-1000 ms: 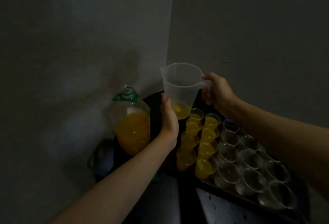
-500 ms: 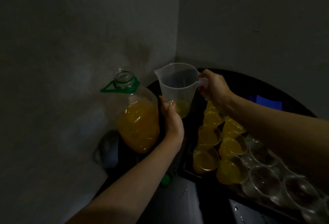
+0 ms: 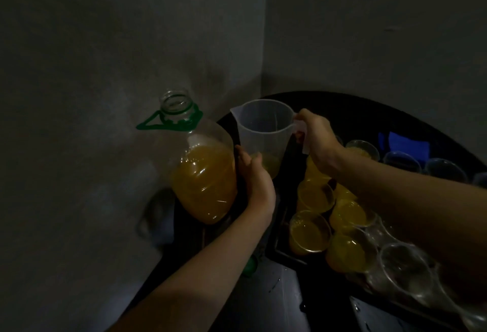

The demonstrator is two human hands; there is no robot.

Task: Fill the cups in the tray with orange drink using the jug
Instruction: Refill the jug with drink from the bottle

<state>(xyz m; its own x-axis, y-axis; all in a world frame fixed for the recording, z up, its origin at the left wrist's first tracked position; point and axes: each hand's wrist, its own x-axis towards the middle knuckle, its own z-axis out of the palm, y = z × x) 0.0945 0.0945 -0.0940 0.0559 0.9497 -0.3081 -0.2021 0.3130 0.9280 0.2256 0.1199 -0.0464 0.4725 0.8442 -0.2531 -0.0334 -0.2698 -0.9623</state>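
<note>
A clear plastic jug (image 3: 264,131) stands upright near the table's back left, with only a little orange drink at its bottom. My right hand (image 3: 317,138) grips its handle. My left hand (image 3: 253,176) cups the jug's lower left side. To the right lies a dark tray (image 3: 286,254) packed with clear cups. Several cups (image 3: 309,233) at its left end hold orange drink; several cups (image 3: 405,265) toward the right are empty. My right forearm hides part of the tray.
A large clear bottle (image 3: 204,171) with a green neck ring, uncapped and about half full of orange drink, stands just left of the jug. A green cap (image 3: 250,267) lies on the table below my left forearm. Walls meet in a corner close behind. Something blue (image 3: 407,144) lies at the table's back right.
The jug has come down and shifted left, from above the filled cups to beside the bottle, with both hands still on it. My view has tilted downward.
</note>
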